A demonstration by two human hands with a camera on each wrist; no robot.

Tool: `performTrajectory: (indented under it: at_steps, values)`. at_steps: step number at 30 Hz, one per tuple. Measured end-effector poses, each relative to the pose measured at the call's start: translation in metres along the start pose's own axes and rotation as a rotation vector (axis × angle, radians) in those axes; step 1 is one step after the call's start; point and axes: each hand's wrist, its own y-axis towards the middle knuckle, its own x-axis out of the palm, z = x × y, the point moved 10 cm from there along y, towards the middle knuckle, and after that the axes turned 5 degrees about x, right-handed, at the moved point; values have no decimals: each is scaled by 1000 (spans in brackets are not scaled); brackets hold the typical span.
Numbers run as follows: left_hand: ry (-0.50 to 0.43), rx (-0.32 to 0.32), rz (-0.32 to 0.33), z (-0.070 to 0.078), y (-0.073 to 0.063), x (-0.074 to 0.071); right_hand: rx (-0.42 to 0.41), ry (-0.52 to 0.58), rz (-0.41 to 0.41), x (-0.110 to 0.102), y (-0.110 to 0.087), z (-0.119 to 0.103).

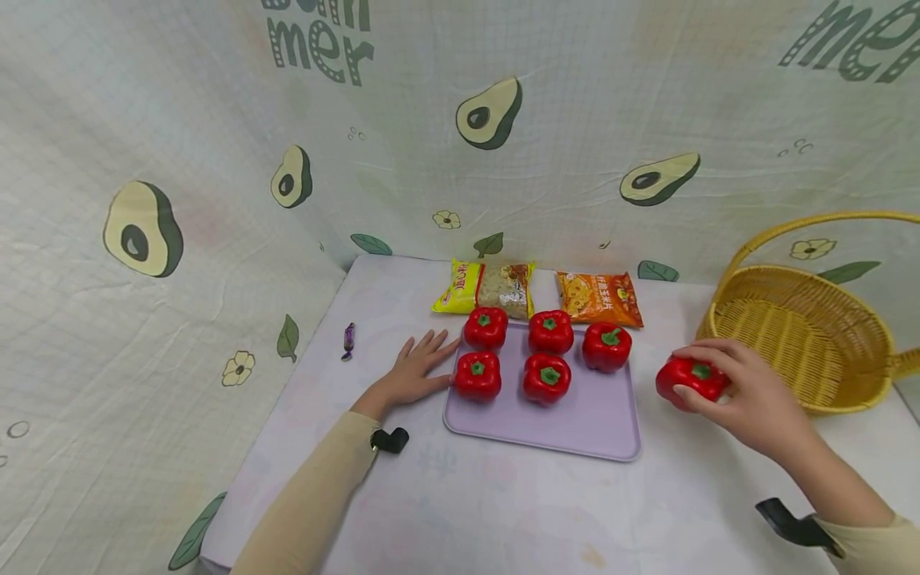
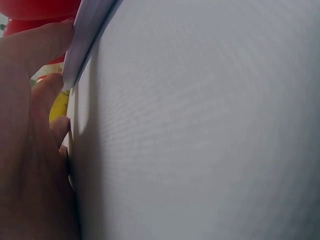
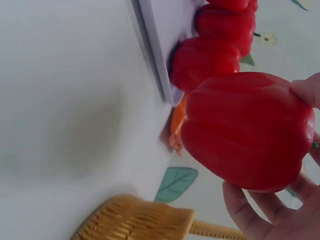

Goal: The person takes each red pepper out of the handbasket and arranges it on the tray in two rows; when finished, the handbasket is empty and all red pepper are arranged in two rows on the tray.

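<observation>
My right hand [image 1: 758,403] grips a red bell pepper [image 1: 676,382] between thumb and fingers, over the table between the tray and the basket. In the right wrist view this bell pepper [image 3: 245,130] is held off the table, with a shadow below. Several more red bell peppers [image 1: 548,379] stand on a lilac tray [image 1: 546,430], mostly with green stems up. My left hand [image 1: 413,374] rests on the table with fingers spread, thumb and fingertips at the tray's left edge. From the left wrist, the thumb [image 2: 47,42] shows against the tray's side [image 2: 82,47].
A yellow wicker basket [image 1: 873,311] with a tall handle stands at the right. Behind the tray lie a yellow noodle packet [image 1: 460,287] and an orange snack bag [image 1: 602,297]. A purple wrapped candy [image 1: 349,339] lies at the left. A printed cloth [image 1: 561,176] hangs behind the table.
</observation>
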Motion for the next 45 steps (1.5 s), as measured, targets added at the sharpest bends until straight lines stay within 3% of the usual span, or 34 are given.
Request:
performTrajectory:
  at_steps: [27, 45]
  values:
    - [1, 12, 8, 1, 0, -1, -60, 75, -101, 68, 8, -33]
    - [9, -10, 0, -2, 2, 2, -45, 90, -135, 91, 12, -44]
